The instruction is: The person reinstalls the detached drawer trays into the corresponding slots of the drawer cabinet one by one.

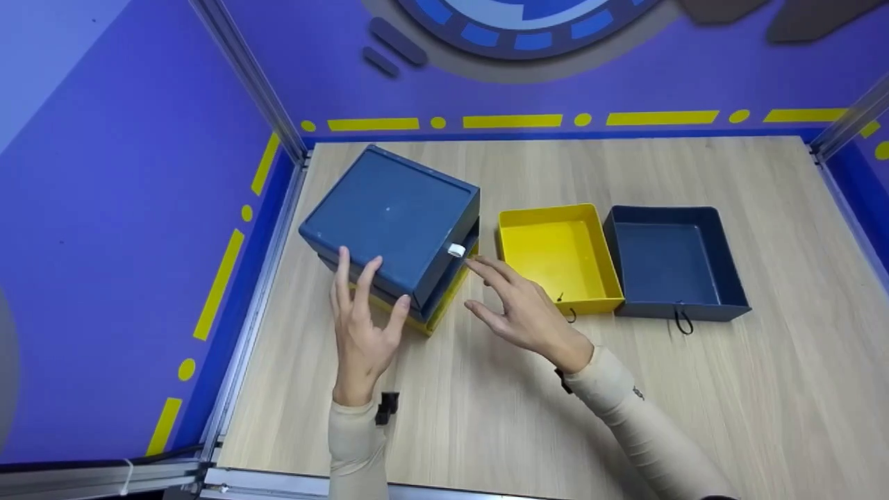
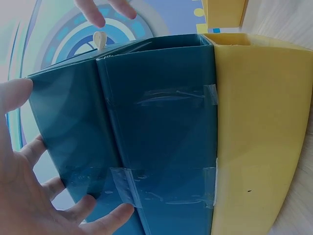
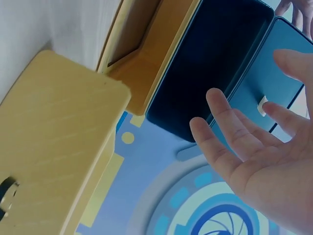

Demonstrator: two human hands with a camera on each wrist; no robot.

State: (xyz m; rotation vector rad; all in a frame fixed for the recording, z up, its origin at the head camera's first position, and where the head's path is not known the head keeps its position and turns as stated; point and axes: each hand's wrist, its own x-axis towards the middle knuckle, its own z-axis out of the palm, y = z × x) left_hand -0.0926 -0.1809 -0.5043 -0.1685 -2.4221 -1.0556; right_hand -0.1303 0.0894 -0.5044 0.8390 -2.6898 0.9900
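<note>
A stacked drawer unit (image 1: pixel 389 215) stands angled at the left of the table, its upper sections dark blue and its lowest section (image 2: pixel 259 127) yellow. My left hand (image 1: pixel 364 337) has its fingers spread against the near side and top edge of the unit. A small white pull loop (image 1: pixel 456 250) sticks out from the top drawer front (image 3: pixel 286 73), which sits in its slot. Beside that loop is my right hand (image 1: pixel 524 312), fingers apart and loosely extended, one fingertip right at the loop in the right wrist view. Under the top drawer, a blue compartment (image 3: pixel 210 63) shows open-fronted.
Right of the unit, a yellow drawer (image 1: pixel 555 250) and a dark blue drawer (image 1: pixel 667 264) lie side by side on the wood-grain table (image 1: pixel 785 389), each with a black loop in front. Blue-purple panels (image 1: pixel 139 229) enclose the left and back edges.
</note>
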